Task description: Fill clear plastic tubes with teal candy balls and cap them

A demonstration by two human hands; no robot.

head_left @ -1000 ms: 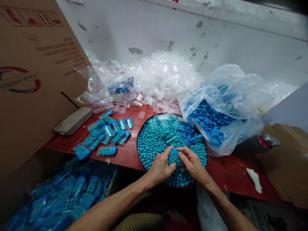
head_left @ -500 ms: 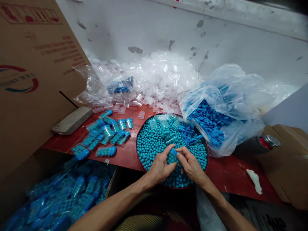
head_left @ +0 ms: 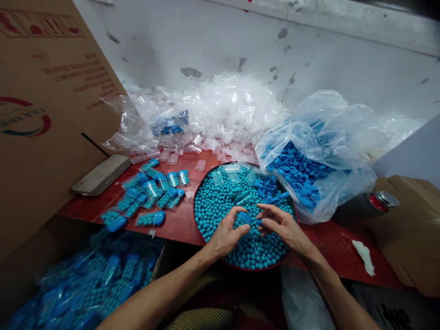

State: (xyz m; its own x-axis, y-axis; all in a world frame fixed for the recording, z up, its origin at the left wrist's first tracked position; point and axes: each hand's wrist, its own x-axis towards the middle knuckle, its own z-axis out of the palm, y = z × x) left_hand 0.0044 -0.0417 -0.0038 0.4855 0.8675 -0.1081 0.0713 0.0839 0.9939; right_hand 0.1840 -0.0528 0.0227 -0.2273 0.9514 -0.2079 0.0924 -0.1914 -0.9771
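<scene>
My left hand is closed around a small clear container with a blue cap, its fingers hiding most of the body. Apart from it to the right, my right hand has its upper fingers partly extended. A small blue piece, which looks like another cap, shows between its fingertips. Both hands are over a round red-rimmed tray full of turquoise balls. Several empty clear containers and loose blue caps lie on the balls.
Filled, capped containers lie on the red table at left, above a box of more packs. Clear containers are heaped behind. A plastic bag of blue caps, a flask and cardboard stand right.
My right hand has moved right, off the capped container, and its fingers have spread somewhat. My left hand keeps the container and has shifted slightly left.
</scene>
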